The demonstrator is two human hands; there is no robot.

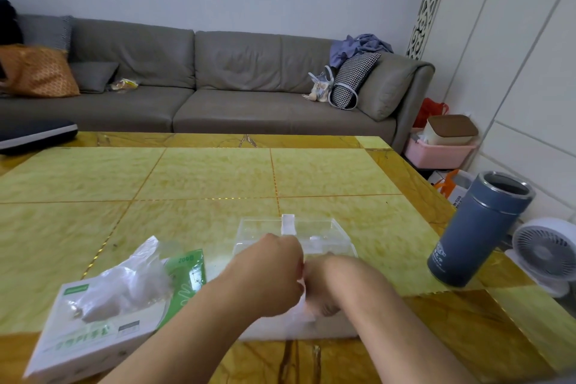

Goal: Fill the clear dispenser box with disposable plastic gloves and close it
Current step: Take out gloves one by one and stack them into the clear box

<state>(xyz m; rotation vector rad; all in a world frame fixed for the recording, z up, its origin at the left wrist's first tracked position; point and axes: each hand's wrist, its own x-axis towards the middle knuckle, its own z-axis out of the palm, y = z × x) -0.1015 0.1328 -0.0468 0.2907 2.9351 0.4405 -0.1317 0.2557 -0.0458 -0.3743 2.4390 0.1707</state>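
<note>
The clear dispenser box [335,238] stands near the table's front edge, its lid tilted up at the back with a white latch [288,224]. My left hand [268,271] and my right hand [325,285] meet over the open box, both with fingers curled down. Between and under them is a wad of thin translucent plastic gloves [300,310], which both hands grip inside the box. Left of the box lies the white and green glove carton [93,333], opened, with more gloves [131,280] bulging from its top.
A blue steel flask [477,227] without its cap stands at the table's right edge. A white fan [545,251] sits on the floor beyond it. A grey sofa [218,84] runs behind the yellow tiled table [218,178].
</note>
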